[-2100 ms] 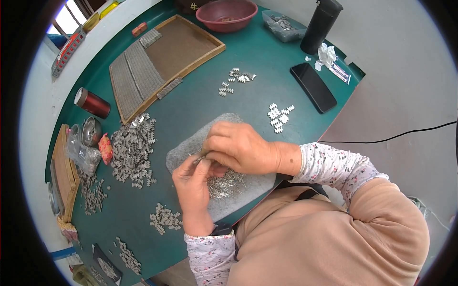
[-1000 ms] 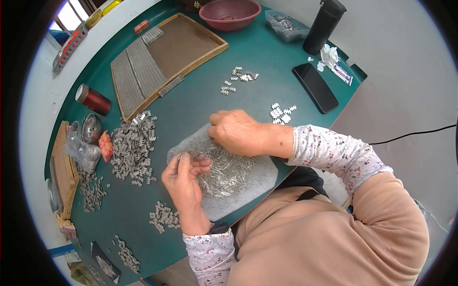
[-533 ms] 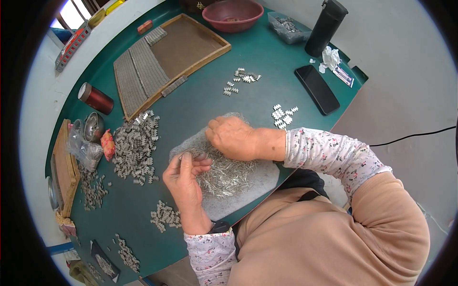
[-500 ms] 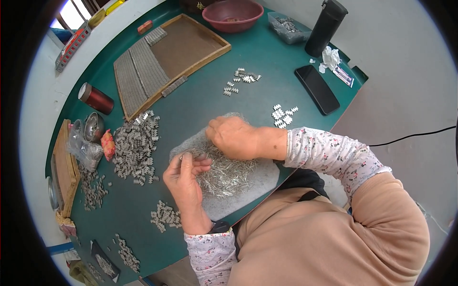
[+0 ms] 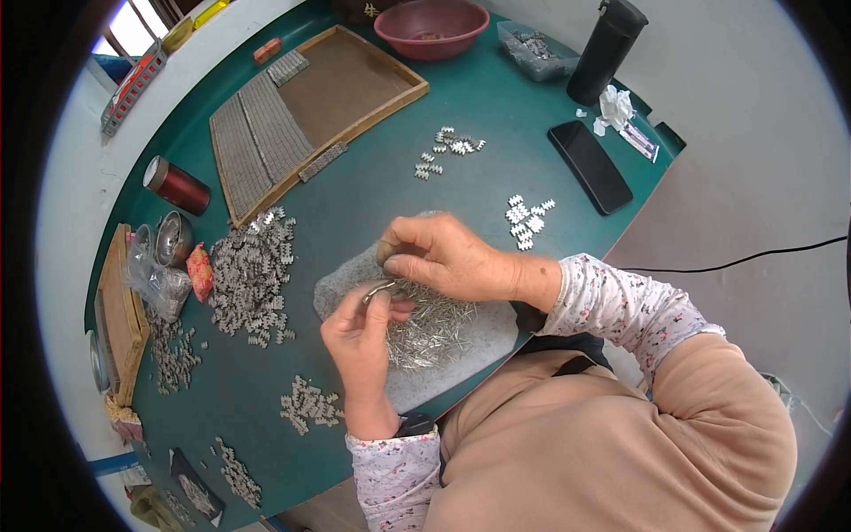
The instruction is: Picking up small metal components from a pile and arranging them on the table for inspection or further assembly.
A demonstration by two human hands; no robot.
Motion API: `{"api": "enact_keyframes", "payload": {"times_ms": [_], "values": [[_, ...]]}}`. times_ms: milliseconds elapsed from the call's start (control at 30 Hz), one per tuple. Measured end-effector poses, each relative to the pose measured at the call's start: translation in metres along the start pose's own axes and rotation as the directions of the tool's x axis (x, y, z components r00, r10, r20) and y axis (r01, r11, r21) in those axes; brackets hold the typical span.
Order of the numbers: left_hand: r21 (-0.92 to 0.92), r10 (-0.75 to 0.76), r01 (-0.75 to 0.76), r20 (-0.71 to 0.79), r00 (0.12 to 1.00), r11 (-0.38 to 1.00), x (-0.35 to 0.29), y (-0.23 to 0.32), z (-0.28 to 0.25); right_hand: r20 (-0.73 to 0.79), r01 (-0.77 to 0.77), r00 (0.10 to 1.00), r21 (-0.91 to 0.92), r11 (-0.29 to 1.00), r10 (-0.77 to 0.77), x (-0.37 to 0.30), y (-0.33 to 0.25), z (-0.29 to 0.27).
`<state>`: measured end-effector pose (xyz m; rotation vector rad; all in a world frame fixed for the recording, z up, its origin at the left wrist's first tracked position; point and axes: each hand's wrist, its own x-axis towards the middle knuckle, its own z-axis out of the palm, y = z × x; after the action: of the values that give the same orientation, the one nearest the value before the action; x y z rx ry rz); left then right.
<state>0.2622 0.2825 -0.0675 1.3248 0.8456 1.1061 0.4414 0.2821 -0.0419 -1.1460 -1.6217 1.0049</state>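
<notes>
My left hand (image 5: pixel 357 341) pinches a small silvery metal link piece (image 5: pixel 379 291) between thumb and fingers. Close above it is my right hand (image 5: pixel 448 260), its thumb and fingers curled together; whatever they hold is too small or hidden to make out. Under both hands lies a loose heap of thin metal pins (image 5: pixel 434 341), spread over a grey felt-like pad (image 5: pixel 483 350). To the left is a large pile of toothed metal link pieces (image 5: pixel 253 275). A smaller group of links (image 5: pixel 310 403) rests by my left wrist.
On the green table (image 5: pixel 372 191) a wooden tray (image 5: pixel 372 117) holds rows of grey links. Two small link groups (image 5: pixel 456 142) (image 5: pixel 527 222) lie beyond my right hand. A phone (image 5: pixel 589 167), black flask (image 5: pixel 607 53), red can (image 5: pixel 177 184) and pink basin (image 5: pixel 433 31) stand around.
My left hand has shifted right and the metal piece in it now shows. My right hand has turned, moved slightly right, and its thumb is now visible near the piece.
</notes>
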Motion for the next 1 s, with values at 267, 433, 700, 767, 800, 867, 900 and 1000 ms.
{"api": "enact_keyframes", "payload": {"times_ms": [267,433,700,767,800,867,900,1000], "values": [[-0.012,-0.002,0.002,0.024,1.0,1.0,0.0,-0.001,-0.002,-0.035,-0.003,0.999,0.2,0.98,0.01,-0.001,-0.002,0.014],[-0.006,-0.004,0.004,0.024,1.0,1.0,0.0,-0.001,-0.002,0.014,-0.015,1.0,0.145,0.989,0.013,-0.001,-0.001,0.013],[0.006,-0.006,0.006,0.007,1.0,1.0,-0.001,-0.002,0.0,-0.075,0.141,0.987,-0.019,0.99,-0.142,-0.001,0.002,0.017],[0.013,0.011,-0.011,0.001,1.0,1.0,-0.002,-0.002,0.001,-0.08,0.27,0.955,-0.182,0.946,-0.287,-0.001,0.003,0.016],[0.024,0.012,-0.012,0.0,1.0,1.0,-0.002,-0.002,0.0,-0.073,0.274,0.953,-0.217,0.937,-0.295,-0.002,-0.001,0.016],[0.034,0.013,-0.013,-0.001,1.0,0.999,-0.001,-0.004,-0.002,-0.065,0.277,0.951,-0.252,0.927,-0.302,-0.006,-0.002,0.014],[-0.035,-0.009,0.009,0.018,1.0,0.999,-0.001,-0.004,-0.005,-0.027,0.362,0.92,-0.329,0.872,-0.392,-0.008,0.0,0.014],[-0.135,-0.02,0.021,0.011,1.0,0.991,-0.001,-0.008,-0.009,0.017,0.455,0.874,-0.384,0.804,-0.486,-0.014,-0.005,0.014]]}}
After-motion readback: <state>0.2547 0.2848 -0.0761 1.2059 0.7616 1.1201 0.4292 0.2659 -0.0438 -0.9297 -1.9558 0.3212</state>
